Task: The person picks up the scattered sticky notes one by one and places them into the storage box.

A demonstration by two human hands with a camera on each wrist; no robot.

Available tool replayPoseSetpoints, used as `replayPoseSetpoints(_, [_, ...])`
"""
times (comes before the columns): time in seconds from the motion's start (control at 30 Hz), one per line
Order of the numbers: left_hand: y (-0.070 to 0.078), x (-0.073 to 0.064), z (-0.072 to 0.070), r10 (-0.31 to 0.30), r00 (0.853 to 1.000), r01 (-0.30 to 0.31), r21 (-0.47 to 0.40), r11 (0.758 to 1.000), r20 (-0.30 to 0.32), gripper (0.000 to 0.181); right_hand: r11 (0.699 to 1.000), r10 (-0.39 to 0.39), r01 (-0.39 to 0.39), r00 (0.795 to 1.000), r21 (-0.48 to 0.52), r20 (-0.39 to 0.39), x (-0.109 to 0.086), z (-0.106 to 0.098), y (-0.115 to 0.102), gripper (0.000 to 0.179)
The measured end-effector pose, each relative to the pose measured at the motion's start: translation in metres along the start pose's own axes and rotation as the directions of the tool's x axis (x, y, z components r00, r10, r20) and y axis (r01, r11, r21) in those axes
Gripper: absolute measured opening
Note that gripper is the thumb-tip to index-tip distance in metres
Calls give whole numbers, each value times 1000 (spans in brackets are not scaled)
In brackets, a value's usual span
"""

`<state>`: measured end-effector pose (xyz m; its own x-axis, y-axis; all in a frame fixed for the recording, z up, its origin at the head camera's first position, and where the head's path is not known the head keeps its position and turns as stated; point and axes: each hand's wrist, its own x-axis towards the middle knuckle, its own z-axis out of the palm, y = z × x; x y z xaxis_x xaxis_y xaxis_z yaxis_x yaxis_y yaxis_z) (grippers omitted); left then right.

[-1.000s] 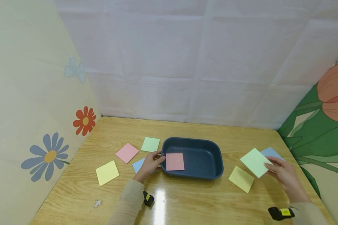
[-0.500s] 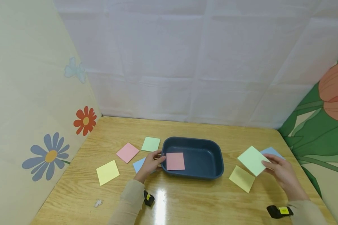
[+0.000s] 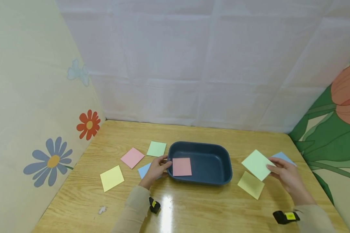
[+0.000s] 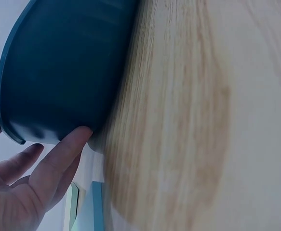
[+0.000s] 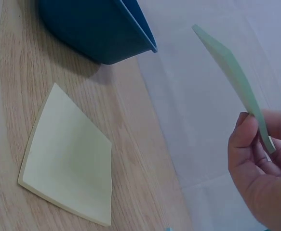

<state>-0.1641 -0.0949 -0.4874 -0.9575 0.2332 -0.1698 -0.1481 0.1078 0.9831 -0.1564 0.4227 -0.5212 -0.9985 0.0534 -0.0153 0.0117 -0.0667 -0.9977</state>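
Pinching a green pad point(image 3: 255, 164), right hand point(image 3: 287, 176) right of the navy tray point(image 3: 211, 170), left hand point(image 3: 155, 169) gripping its left rim, pink pad point(image 3: 182, 167) inside.

Over the last second, the right hand point(image 3: 287, 176) has moved a little toward 10 o'clock, taking along the light green pad point(image 3: 256, 165) it pinches. The pad's 9 o'clock corner now sits nearer the dark blue tray point(image 3: 208, 168), with a narrower gap between. Against the yellow pad point(image 3: 251, 186) near it, the green one has gone from about half past one to nearly 12 o'clock. A strip of table has opened at the 9 o'clock end of the blue pad point(image 3: 284, 157), previously partly covered there. The sleeve point(image 3: 315, 218) and black wrist device point(image 3: 282, 217) have shifted likewise.
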Motion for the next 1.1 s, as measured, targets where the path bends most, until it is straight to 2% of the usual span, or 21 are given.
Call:
replayPoseSetpoints(0.1, [0,0,0,-6,1000,6,5,1000,-8,45,1000,-12,12,999,-4,49,-2,7,-11,25])
replayPoseSetpoints(0.2, [1,0,1,-15,1000,15,4,1000,-15,45,999,-17,21,995,-44,100,-12,26,-37,22])
replayPoseSetpoints(0.23, [1,0,1,-15,1000,15,5,1000,-15,45,999,-27,30,993,-21,118,-17,34,-46,22])
replayPoseSetpoints(0.27, [1,-1,1,-12,1000,12,8,1000,-14,46,1000,-30,30,993,-3,112,-21,43,-55,21])
replayPoseSetpoints(0.33, [2,-1,1,-11,1000,11,9,1000,-13,46,999,-20,23,995,-32,98,-31,63,-76,19])
replayPoseSetpoints(0.43, [2,-1,0,-6,1000,6,3,1000,-9,47,1000,-15,14,997,20,80,-37,80,-92,25])
replayPoseSetpoints(0.5, [3,-1,0,-8,1000,8,-6,1000,-9,47,1000,-4,5,998,-9,64,-37,85,-94,25])
replayPoseSetpoints(0.53, [3,-1,0,-8,1000,8,-10,1000,-8,47,999,-26,25,995,20,93,-33,80,-88,25])
replayPoseSetpoints(0.63, [3,-1,1,-13,1000,13,-11,1000,-13,48,998,-54,55,991,-9,123,-25,72,-76,20])
replayPoseSetpoints(0.7, [3,0,1,-25,999,24,-10,1000,-22,49,996,-87,84,984,26,152,-19,66,-67,22])
replayPoseSetpoints(0.73, [2,0,1,-25,999,25,-6,1000,-24,49,996,-93,92,982,12,162,-18,66,-66,22])
replayPoseSetpoints(0.77, [2,0,1,-27,999,27,-2,1000,-28,50,995,-84,91,985,-38,148,-20,71,-71,21])
replayPoseSetpoints(0.83, [1,0,1,-34,999,34,2,999,-35,50,996,-83,89,986,-30,144,-22,79,-78,22])
replayPoseSetpoints(0.97, [1,0,1,-32,999,32,-1,999,-35,50,994,-50,61,992,-95,113,-31,103,-101,26])
replayPoseSetpoints(1.1, [17,-9,3,-30,999,30,-21,999,-18,49,990,-25,37,995,-139,93,-34,116,-111,30])
